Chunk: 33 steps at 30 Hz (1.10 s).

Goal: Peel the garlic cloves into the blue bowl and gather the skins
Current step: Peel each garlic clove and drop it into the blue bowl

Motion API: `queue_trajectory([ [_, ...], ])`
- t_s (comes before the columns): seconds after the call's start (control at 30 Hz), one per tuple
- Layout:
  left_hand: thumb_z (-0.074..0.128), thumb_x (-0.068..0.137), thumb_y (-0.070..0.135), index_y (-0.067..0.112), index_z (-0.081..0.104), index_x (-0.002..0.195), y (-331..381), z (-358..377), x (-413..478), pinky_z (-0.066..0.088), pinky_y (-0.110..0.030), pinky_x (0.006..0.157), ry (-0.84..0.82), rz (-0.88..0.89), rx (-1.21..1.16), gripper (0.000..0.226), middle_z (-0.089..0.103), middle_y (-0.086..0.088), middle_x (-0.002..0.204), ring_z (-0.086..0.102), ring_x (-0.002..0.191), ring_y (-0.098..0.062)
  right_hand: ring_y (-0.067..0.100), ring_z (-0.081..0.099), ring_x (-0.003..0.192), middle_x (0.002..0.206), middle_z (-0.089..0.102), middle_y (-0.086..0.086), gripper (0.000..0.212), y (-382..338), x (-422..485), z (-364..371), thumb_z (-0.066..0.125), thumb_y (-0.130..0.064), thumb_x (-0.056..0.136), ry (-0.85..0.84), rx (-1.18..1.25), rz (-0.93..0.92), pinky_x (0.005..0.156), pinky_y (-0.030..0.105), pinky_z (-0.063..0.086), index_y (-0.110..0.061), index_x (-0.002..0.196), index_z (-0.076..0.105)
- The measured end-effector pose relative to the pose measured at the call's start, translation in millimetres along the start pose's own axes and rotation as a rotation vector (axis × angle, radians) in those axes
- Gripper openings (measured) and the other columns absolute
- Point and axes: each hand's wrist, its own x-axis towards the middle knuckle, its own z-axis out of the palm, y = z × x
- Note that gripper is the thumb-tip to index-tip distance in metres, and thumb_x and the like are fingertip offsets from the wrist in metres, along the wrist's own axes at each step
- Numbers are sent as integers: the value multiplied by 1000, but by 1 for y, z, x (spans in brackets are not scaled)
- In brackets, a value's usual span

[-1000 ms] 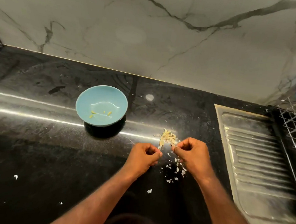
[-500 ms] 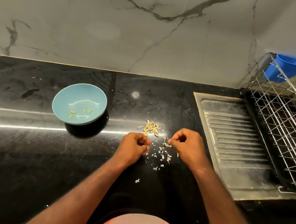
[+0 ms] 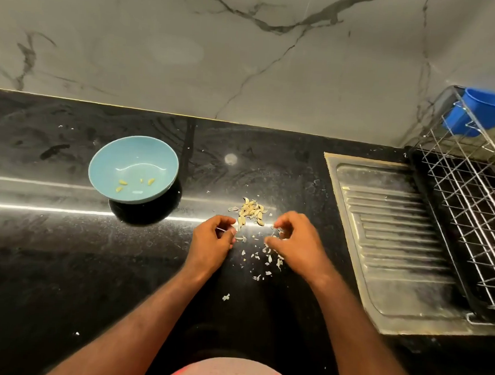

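Head view – how did the garlic cloves [image 3: 250,211] look?
– Small, pale and papery, heaped on the counter [image 3: 63,248] just beyond both hands. Four peeled yellow bits [image 3: 122,182] lay in the blue bowl [image 3: 108,161], off to the left.
– Changed since earlier?
– The right hand [image 3: 297,247] had loosened its fist, fingers curled over the skins [image 3: 266,258]; grip unclear. The left hand [image 3: 209,243] pinched a thin skin sliver [image 3: 223,230].
– Surfaces?
– Glossy black stone, veined marble wall [image 3: 247,71], ribbed steel drainboard [image 3: 396,240].
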Motion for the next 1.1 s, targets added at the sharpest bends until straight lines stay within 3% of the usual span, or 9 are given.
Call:
queue_trajectory([
  [0.07,66,92,13,18,68,99,-9,0,-1,60,-31,70,28,-17,-10,8,71,-6,81,69,70,-15,11,48,64,72,53,-5,24,4,6,-1,68,2,76,202,79,-4,54,19,38,-18,72,54],
  [0.2,58,98,23,13,68,89,-9,7,1,59,-33,63,113,-34,1,17,70,-10,73,63,56,-11,9,58,86,102,58,-5,43,8,16,2,68,-1,82,-247,-7,35,63,15,47,-24,118,61],
  [0.3,55,100,28,11,66,87,-3,16,7,58,-37,56,194,-28,6,24,68,-9,73,62,51,-11,11,62,73,83,69,-5,6,14,36,10,67,-16,89,-4,24,17,68,27,54,-22,89,71],
  [0.37,55,100,30,14,66,90,-1,23,13,59,-40,58,228,7,59,22,68,-5,74,65,54,-13,13,64,70,73,69,-5,15,15,47,15,67,-26,92,52,-4,-4,70,33,55,-21,78,69],
  [0.47,58,97,23,14,70,99,-4,31,21,58,-38,70,289,98,206,15,70,1,81,66,70,-14,16,61,69,74,68,0,29,12,60,21,62,-35,96,-6,-111,-27,68,34,50,-14,78,69],
  [0.57,64,93,19,10,71,108,-4,33,23,56,-36,76,337,161,318,18,70,0,88,62,76,-11,19,64,89,99,71,2,14,15,75,22,58,-19,97,-5,-153,-41,80,34,53,-19,100,72],
  [0.7,67,91,34,24,67,123,-4,38,24,51,-27,72,245,201,491,34,57,8,87,54,72,-6,21,60,100,116,60,2,29,16,86,21,54,-11,96,-112,-283,-207,85,33,49,-25,119,67],
  [0.8,68,90,35,28,71,115,-5,37,25,54,-31,67,221,221,574,27,53,10,86,56,67,-7,20,57,98,110,52,0,21,17,88,23,58,-16,96,-199,-388,-255,82,34,49,-24,113,69],
  [1.1,67,88,12,12,70,95,-12,34,28,47,-20,76,250,241,433,7,64,3,90,58,78,-7,20,61,94,107,64,0,19,28,84,15,53,-22,100,-18,-302,-180,82,35,51,-19,107,71],
])
